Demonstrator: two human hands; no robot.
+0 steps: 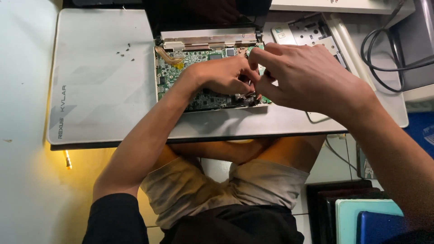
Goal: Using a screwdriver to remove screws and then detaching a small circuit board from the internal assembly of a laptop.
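Laptop's cracked open on the mat — board bare, still mid-teardown

Green circuit board (199, 86) sits exposed in the laptop (208, 40); my left hand (221, 74) and right hand (307, 77) pinch together over its right edge — can't tell what's gripped. Loose screws (124, 52) lie on the grey mat (99, 90).
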